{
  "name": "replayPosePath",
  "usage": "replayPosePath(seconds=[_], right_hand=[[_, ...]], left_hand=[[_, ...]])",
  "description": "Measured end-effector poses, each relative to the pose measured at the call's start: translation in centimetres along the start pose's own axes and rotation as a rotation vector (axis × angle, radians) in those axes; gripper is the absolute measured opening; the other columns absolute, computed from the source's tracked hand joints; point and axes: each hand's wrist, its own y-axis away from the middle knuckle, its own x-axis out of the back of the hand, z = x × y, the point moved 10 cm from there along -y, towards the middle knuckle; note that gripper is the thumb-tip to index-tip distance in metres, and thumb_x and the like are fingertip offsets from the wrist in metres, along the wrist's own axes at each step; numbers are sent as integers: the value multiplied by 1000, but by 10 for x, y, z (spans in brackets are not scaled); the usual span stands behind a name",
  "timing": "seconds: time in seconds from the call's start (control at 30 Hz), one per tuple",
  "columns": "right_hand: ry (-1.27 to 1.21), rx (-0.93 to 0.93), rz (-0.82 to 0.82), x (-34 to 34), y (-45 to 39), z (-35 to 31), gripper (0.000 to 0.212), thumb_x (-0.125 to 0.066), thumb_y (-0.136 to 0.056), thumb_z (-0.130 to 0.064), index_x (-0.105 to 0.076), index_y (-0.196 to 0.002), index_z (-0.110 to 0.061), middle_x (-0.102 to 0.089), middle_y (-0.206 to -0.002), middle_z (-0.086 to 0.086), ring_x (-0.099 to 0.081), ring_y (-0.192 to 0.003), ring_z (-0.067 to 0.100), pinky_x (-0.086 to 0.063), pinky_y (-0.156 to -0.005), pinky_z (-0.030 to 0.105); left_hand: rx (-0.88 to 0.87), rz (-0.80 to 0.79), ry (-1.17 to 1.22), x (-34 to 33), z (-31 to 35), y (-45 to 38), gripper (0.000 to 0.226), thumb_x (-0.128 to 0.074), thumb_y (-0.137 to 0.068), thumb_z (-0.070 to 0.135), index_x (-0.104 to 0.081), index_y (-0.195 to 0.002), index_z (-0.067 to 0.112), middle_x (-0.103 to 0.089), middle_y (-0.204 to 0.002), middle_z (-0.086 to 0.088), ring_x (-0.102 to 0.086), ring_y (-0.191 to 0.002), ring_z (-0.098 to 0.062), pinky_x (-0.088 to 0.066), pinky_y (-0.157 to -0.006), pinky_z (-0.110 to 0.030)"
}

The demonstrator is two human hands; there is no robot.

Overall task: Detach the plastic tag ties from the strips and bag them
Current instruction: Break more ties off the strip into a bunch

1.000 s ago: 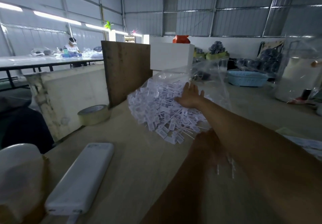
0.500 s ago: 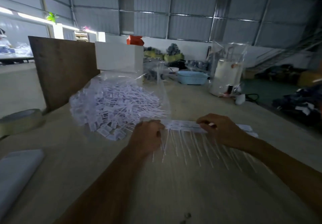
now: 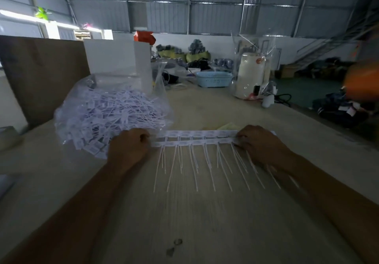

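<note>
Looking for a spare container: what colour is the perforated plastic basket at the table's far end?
Light blue perforated plastic basket, seen in the head view.

— What lies on the table?
— A white strip [image 3: 195,138] of plastic tag ties, stretched flat left to right, thin tails fanning toward the viewer.
— And the bag?
— A clear bag [image 3: 106,118], just left of the strip, bulging with loose white ties.

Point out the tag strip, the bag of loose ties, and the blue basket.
tag strip [image 3: 196,138]: head view, middle of the white band.
bag of loose ties [image 3: 106,118]: head view, centre of the pile.
blue basket [image 3: 214,79]: head view, front wall.
</note>
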Motion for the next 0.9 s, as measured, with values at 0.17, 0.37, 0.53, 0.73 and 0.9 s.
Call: replayPosePath(seconds=[0.17, 0.37, 0.53, 0.73, 0.9], right_hand=[[-108, 42, 129, 42, 12, -10, 12, -57, -98, -16, -65, -105, -11, -68, -96, 4, -59, -81, 20, -31, -61, 21], [-226, 138, 155, 81, 31, -31, 13, -67, -93, -16, -66, -105, -19, -65, -99, -10, -57, -85, -7, -36, -72, 0], [-341, 181, 208, 108, 40, -35, 18, -68, -91, -16, -68, -106, -25, -66, -101, -20, -59, -92, -8, -39, -73, 3], [-419, 180, 237, 110, 42, -34, 18, -68, -92, -16, -69, -108, -23, -68, -103, -14, -61, -93, -5, -40, -74, 3], [-537, 116, 291, 114, 41, -20, 20, -65, -93, -22, -67, -113, -27, -66, -108, -18, -61, -96, -8, -44, -74, 1]], left_hand=[[4, 56, 39, 3, 0, -1, 22, -58, -95, 20, -73, -110, 24, -73, -110, -4, -69, -95, -25, -55, -87, -42], [-48, 110, 124, 9, 4, -1, 22, -57, -95, 10, -75, -108, 17, -74, -109, -7, -69, -95, -27, -55, -87, -40], [-92, 189, 249, 22, 16, 5, 22, -54, -99, 12, -73, -111, 12, -73, -112, -7, -68, -102, -25, -52, -91, -37], [-319, 98, 581, 40, 96, 33, 23, -49, -104, 22, -68, -116, 16, -73, -103, -4, -71, -90, -14, -56, -75, -26], [-480, 132, 468, 46, 145, 55, 20, -56, -100, 23, -70, -94, 11, -62, -72, 0, -55, -63, -8, -40, -60, -24]])
